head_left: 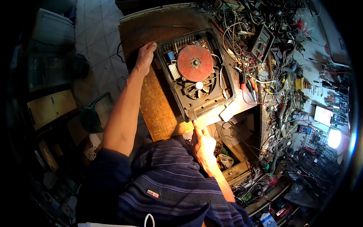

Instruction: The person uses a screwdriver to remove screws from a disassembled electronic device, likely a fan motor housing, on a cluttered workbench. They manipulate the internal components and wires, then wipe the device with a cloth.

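An opened black appliance housing (223, 75) lies tilted on the wooden tabletop (134, 30). Inside sit a round red coil (189, 62), a fan (191, 90), a blue component (170, 55) and a silver heat sink (174, 70). My left hand (145, 58) grips the housing's upper left edge, fingertips curled at the rim. My right hand (203, 145) is at the housing's near left corner, index finger reaching up to touch it and the other fingers curled; whether the thumb grips underneath is hard to see.
Tangled wires (238, 19), a multimeter (261, 43) and probes (249, 87) crowd the bench's right side. An open drawer (234, 166) holds odd items below the tabletop. A bright lamp (334, 138) shines at far right. Tiled floor (98, 34) shows at left.
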Action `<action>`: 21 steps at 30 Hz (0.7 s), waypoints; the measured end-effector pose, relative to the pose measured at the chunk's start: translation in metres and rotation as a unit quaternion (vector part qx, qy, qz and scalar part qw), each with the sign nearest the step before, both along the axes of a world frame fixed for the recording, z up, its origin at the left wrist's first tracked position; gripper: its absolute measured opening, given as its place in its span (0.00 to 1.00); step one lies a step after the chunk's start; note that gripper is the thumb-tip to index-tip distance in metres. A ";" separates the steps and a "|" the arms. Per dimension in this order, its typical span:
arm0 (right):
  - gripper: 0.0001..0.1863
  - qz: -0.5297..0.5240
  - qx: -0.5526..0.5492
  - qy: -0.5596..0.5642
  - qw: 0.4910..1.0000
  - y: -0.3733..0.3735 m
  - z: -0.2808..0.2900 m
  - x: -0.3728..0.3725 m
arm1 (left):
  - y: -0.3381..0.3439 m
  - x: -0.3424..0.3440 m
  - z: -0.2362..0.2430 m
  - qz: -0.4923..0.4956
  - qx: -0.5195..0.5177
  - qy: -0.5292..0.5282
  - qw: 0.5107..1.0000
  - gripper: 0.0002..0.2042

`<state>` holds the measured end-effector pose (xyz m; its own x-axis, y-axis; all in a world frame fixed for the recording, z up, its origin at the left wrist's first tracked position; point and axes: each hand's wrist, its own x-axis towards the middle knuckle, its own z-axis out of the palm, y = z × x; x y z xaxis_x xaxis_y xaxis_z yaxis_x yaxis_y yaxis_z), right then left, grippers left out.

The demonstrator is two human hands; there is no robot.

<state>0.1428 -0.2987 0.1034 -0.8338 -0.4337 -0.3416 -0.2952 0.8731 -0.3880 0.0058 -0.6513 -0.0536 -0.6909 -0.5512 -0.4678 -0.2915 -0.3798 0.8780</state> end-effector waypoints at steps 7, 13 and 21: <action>0.30 0.043 0.043 -0.007 0.998 0.016 -0.016 0.015 | 0.000 -0.002 0.000 -0.012 -0.002 0.002 1.000 0.21; 0.22 -0.022 -0.122 -0.104 0.987 0.008 -0.005 0.007 | 0.000 -0.001 0.002 -0.011 -0.005 0.003 1.000 0.22; 0.19 -0.170 -0.158 -0.259 0.937 0.009 -0.015 0.005 | -0.003 -0.001 -0.001 -0.012 0.000 -0.020 1.000 0.21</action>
